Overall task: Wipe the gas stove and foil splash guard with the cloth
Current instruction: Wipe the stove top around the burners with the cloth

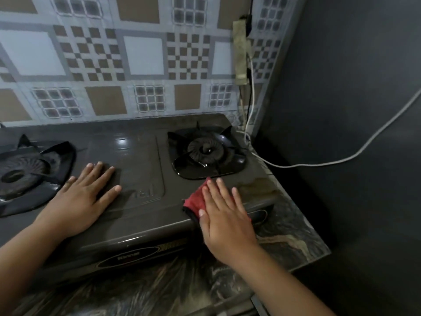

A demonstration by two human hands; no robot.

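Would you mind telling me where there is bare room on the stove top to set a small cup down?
The flat panel between the left burner and right burner, beyond the left hand, is bare. The front right corner is crowded: the right hand presses the red cloth there.

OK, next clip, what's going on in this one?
A person is wiping a two-burner gas stove. The right hand presses a red cloth flat on the stove's front right corner, just in front of the right burner. The left hand rests flat, fingers spread, on the stove top between the burners, beside the left burner. The patterned foil splash guard behind is not being touched.
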